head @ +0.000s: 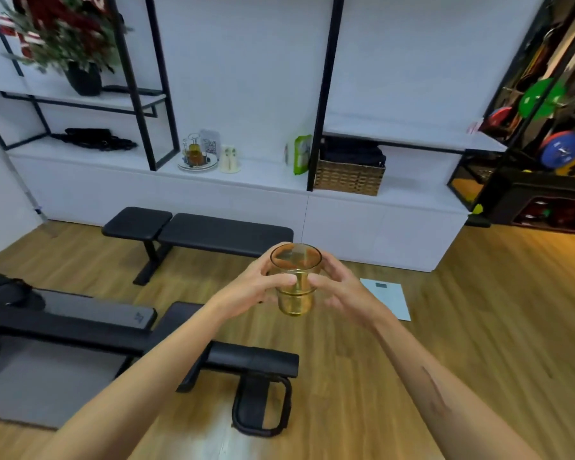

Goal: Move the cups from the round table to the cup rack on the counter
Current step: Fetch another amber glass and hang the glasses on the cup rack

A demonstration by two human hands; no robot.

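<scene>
An amber glass cup (295, 295) is held upright in mid-air above the wooden floor, between both hands. My left hand (256, 287) wraps its left side and my right hand (341, 288) grips its right side. Far ahead on the white counter (263, 175) stands the wire cup rack (196, 154) on a round plate, with amber cups hanging on it. The round table is out of view.
A black weight bench (196, 230) stands between me and the counter. Another bench (113, 323) lies at lower left. A wicker basket (347, 177), a green packet (302, 154) and a white holder (229, 159) sit on the counter. A scale (387, 298) lies on the floor.
</scene>
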